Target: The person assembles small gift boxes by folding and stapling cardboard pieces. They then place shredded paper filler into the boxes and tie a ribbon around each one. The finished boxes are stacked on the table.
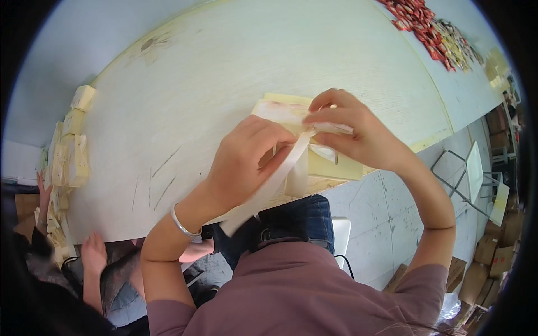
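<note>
A pale yellow box (348, 169) lies near the front edge of the table, with a cream ribbon (271, 182) around it. The ribbon gathers in a knot or bow on top, between my hands. One long tail slants down past the table edge, and another hangs over the box's near side. My left hand (241, 159), a silver bangle on its wrist, is closed with thumb and fingers pinching the ribbon left of the gathered spot. From the right, my right hand (356, 127) curls over the box, its fingers closed on the ribbon close to the knot.
Similar yellow boxes (75, 159) stand stacked at the table's left end. Another person's hand (93, 252) rests at the near left edge. Red and yellow small packets (423, 31) lie heaped at the far right. Right of the table are a folding chair (475, 168) and cardboard boxes (486, 249).
</note>
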### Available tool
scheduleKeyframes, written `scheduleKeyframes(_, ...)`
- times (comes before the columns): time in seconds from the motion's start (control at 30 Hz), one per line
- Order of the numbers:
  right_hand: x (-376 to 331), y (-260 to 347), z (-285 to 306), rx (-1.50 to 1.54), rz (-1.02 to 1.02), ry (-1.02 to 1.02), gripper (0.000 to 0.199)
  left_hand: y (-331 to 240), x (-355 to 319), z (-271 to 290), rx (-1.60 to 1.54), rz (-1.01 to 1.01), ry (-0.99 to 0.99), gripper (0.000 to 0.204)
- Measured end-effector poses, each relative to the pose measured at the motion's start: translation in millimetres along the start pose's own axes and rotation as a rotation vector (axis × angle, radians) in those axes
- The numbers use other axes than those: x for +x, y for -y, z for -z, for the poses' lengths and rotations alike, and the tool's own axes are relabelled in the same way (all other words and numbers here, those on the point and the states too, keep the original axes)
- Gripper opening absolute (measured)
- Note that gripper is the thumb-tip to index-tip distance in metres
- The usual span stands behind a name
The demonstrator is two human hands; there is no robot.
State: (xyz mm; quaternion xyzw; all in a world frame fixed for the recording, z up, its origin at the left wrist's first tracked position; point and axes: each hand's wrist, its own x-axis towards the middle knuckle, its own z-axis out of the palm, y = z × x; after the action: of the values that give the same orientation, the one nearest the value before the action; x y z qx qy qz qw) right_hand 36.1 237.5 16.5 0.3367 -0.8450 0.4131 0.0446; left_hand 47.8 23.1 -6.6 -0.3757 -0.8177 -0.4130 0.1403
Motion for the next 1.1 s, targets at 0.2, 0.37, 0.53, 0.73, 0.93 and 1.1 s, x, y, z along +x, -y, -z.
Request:
scheduleKeyframes(0.2, -1, 8, -7, -0.165, 0.109, -0.122, 0.007, 6, 4, 5, -0.079, 0.096, 0.013, 0.015)
scheduleKeyframes(0.37, -10, 19, -11, -0.041, -0.088, -0.025, 0.011, 15, 4, 3, -0.083, 0.027, 0.013, 0.016)
scheduleKeyframes(0.53, -24, 23, -16, -0.579, 0.231, 0.019, 0.017, 19, 5, 4, 0.034, -0.038, -0.073, 0.018)
scheduleKeyframes(0.73, -19, 10, -14, 0.429, -0.321, -0.101, 0.01, 12, 10, 14, -0.363, 0.261, 0.056, 0.01)
scheduleKeyframes(0.93, -10, 12, -18, 0.671, -0.418, -0.114, 0.009, 6, 23, 20, -0.813, 0.508, 0.186, 0.013)
scheduleKeyframes(1.1, -5, 13, -20, 0.403, -0.264, -0.087, 0.005, 8, 33, 31, -0.767, 0.56, 0.374, 0.015)
